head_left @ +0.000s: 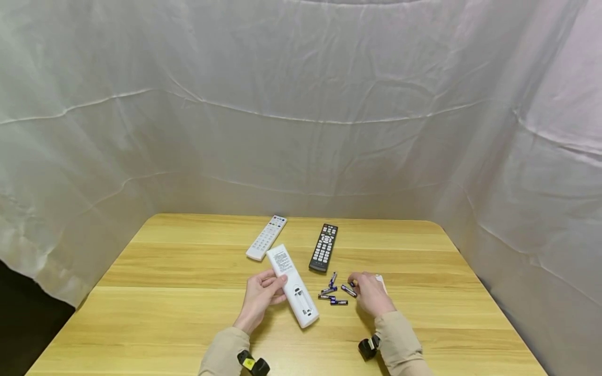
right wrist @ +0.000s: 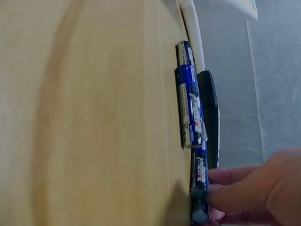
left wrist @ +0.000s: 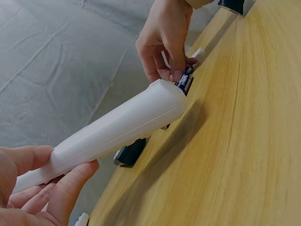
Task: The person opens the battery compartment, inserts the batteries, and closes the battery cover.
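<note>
My left hand [head_left: 264, 293] grips a white remote control [head_left: 292, 280] at its left side, thumb on the back. The remote is tilted above the table, its back facing up and its battery compartment [head_left: 303, 302] uncovered and without batteries. My right hand [head_left: 371, 293] is down at the table, thumb and fingertips pinching a small blue battery [right wrist: 200, 214]. Close beside those fingers lies another battery [head_left: 349, 290]. Several more blue batteries [head_left: 328, 290] lie loosely grouped between the hands. Partly hidden behind the right hand is a white piece [head_left: 381, 282], flat on the table.
A black remote [head_left: 323, 248] lies buttons up beyond the batteries. Farther left, another white remote [head_left: 266, 237] lies buttons up. The wooden table [head_left: 164, 292] meets grey cloth walls [head_left: 301, 151] at the back and sides.
</note>
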`<action>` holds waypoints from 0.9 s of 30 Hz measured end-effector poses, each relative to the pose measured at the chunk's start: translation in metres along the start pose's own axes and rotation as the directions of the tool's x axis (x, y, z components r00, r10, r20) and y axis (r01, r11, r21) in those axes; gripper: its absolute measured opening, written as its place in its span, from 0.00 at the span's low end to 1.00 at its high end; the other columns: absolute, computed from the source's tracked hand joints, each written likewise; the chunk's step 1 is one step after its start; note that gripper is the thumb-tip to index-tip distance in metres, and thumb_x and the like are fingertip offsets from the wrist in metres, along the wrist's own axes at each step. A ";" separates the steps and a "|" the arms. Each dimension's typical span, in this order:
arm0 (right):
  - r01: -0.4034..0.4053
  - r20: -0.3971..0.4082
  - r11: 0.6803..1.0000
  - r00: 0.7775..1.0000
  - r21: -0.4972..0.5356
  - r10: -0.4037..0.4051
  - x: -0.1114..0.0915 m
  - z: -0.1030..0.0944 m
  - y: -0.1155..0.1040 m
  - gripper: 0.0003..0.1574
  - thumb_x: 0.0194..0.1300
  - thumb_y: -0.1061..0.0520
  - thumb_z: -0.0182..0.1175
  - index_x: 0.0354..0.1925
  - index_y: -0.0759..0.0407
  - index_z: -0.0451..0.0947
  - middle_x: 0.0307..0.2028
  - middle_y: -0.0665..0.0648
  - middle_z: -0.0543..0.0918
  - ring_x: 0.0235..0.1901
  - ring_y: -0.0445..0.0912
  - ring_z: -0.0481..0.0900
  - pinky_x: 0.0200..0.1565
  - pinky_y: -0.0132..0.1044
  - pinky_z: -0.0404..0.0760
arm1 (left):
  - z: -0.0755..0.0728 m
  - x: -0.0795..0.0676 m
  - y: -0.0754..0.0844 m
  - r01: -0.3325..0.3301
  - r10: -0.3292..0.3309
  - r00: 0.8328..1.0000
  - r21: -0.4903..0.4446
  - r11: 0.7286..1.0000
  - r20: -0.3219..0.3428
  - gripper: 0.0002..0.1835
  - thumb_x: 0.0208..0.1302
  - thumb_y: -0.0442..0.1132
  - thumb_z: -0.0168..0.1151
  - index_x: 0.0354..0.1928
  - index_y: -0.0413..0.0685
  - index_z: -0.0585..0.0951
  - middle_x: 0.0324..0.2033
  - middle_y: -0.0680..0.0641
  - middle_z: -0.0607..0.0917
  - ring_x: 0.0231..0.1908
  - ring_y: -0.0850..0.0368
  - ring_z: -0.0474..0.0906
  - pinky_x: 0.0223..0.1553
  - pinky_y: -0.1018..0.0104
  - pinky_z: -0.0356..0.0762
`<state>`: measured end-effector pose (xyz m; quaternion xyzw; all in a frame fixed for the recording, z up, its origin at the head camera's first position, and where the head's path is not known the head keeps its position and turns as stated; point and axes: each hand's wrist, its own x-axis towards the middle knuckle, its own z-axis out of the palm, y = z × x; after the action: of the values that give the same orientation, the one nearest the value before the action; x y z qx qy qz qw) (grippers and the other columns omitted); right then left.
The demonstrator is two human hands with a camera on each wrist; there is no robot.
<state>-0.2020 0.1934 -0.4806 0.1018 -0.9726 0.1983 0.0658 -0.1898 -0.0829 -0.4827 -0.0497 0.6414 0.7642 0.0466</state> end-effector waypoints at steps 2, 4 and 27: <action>-0.015 0.001 1.000 1.000 -0.002 0.015 0.001 0.001 0.000 0.15 0.55 0.73 0.63 0.40 0.61 0.83 0.36 0.61 0.85 0.39 0.55 0.83 0.44 0.52 0.88 | 0.000 0.000 0.000 -0.003 0.003 1.000 -0.002 1.000 0.001 0.21 0.68 0.33 0.64 0.59 0.26 0.75 0.42 0.33 0.89 0.30 0.59 0.87 0.35 0.66 0.91; -0.022 -0.001 1.000 1.000 -0.003 0.022 0.001 0.001 0.000 0.13 0.55 0.72 0.64 0.39 0.62 0.83 0.36 0.62 0.85 0.38 0.55 0.83 0.43 0.51 0.88 | -0.001 0.000 -0.001 -0.006 0.006 1.000 -0.002 1.000 0.002 0.21 0.68 0.33 0.64 0.59 0.26 0.75 0.42 0.33 0.89 0.31 0.59 0.88 0.35 0.66 0.91; 0.013 -0.142 0.992 0.990 0.127 0.005 -0.001 -0.003 -0.010 0.15 0.58 0.69 0.65 0.46 0.66 0.84 0.38 0.64 0.88 0.37 0.54 0.86 0.42 0.47 0.89 | -0.001 -0.001 0.001 -0.008 0.008 1.000 -0.003 1.000 -0.005 0.22 0.68 0.33 0.64 0.59 0.26 0.74 0.43 0.32 0.88 0.31 0.58 0.88 0.34 0.66 0.91</action>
<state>-0.1987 0.1860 -0.4744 0.0932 -0.9505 0.2669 0.1288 -0.1891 -0.0839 -0.4817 -0.0490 0.6404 0.7653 0.0419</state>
